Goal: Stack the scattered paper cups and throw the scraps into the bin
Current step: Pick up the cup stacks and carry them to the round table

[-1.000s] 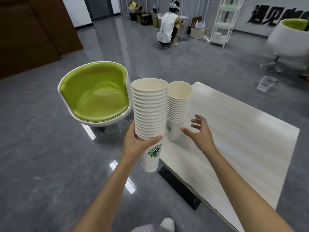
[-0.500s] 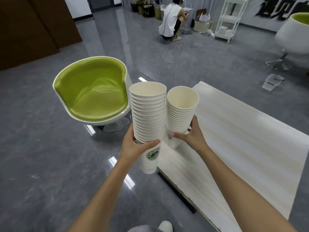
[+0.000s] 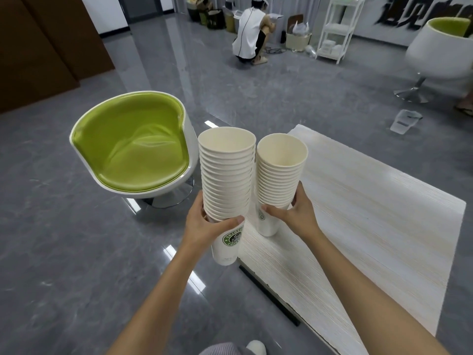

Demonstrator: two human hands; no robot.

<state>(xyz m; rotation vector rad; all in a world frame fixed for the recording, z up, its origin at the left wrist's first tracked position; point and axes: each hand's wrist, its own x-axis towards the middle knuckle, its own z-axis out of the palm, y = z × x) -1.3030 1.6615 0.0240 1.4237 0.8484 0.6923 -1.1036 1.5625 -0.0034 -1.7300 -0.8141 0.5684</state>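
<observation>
Two stacks of white paper cups with green round logos stand side by side in the head view. My left hand [image 3: 204, 224] grips the taller stack [image 3: 226, 175] near its bottom cup and holds it in the air just off the table's near-left corner. My right hand [image 3: 294, 213] is wrapped around the lower part of the shorter stack [image 3: 280, 175], whose bottom cup sits at the corner of the pale wooden table [image 3: 358, 226]. The two stacks almost touch.
A green and white tub chair [image 3: 133, 149] stands on the grey floor left of the table. A clear plastic container [image 3: 405, 121] lies on the floor beyond the table. Far back, a person [image 3: 249, 37] crouches near boxes and a white shelf [image 3: 337, 26]. A second chair [image 3: 442, 49] is at right.
My right hand, which hovered open beside the shorter stack, has closed around it. The left hand keeps holding the taller stack, now closer to the shorter one.
</observation>
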